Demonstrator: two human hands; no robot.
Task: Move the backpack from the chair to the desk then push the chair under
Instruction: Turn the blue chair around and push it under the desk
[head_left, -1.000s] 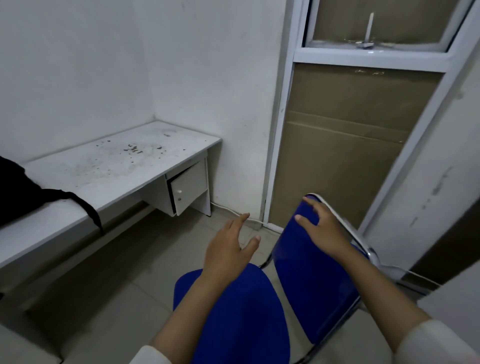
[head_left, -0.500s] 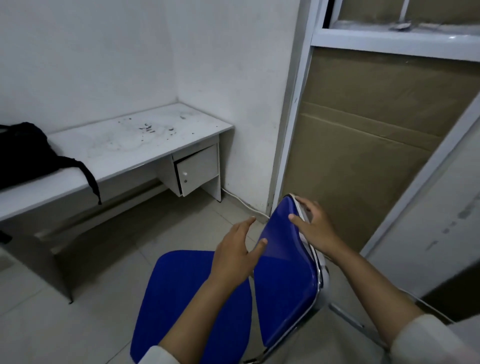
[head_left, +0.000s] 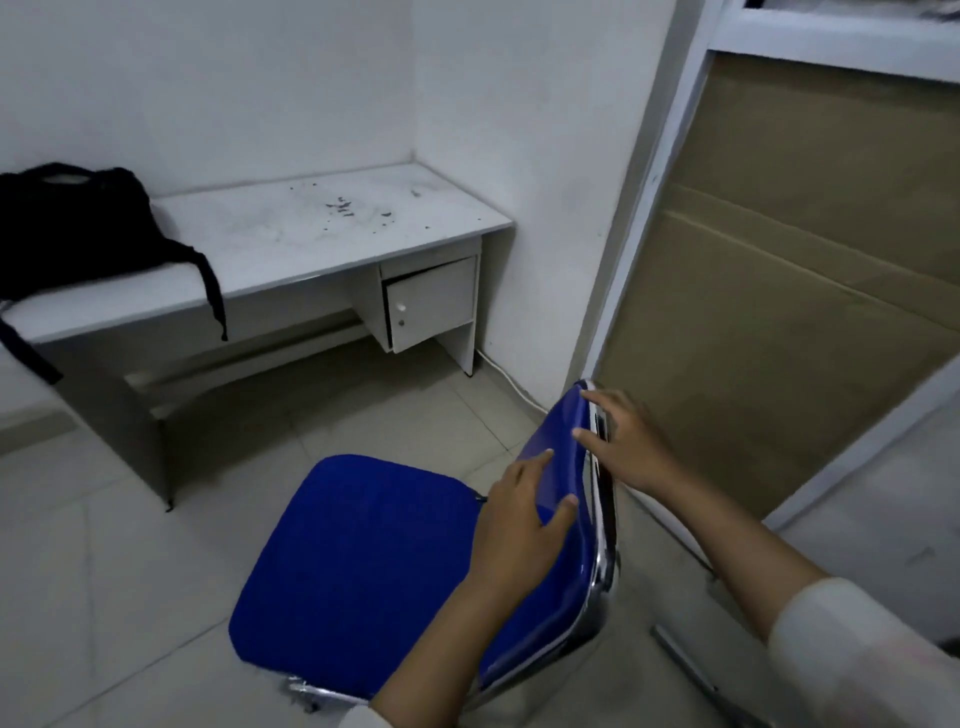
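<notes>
The black backpack (head_left: 67, 223) lies on the left end of the white desk (head_left: 311, 234), one strap hanging over the front edge. The blue chair (head_left: 363, 571) with a chrome frame stands on the tiled floor in front of the desk, its seat bare. My right hand (head_left: 623, 441) wraps the top edge of the blue backrest (head_left: 561, 488), fingers on the front and palm behind. My left hand (head_left: 519, 525) lies flat against the front of the backrest, fingers spread.
A small drawer cabinet (head_left: 431, 304) hangs under the desk's right end, with open legroom to its left. A white cable (head_left: 506, 379) runs along the wall base. A cardboard-covered door (head_left: 805, 312) in a white frame stands close behind the chair.
The view has swung left and down, showing more of the desk and backpack. My right hand has closed over the backrest's top and my left hand has come to rest on its front.
</notes>
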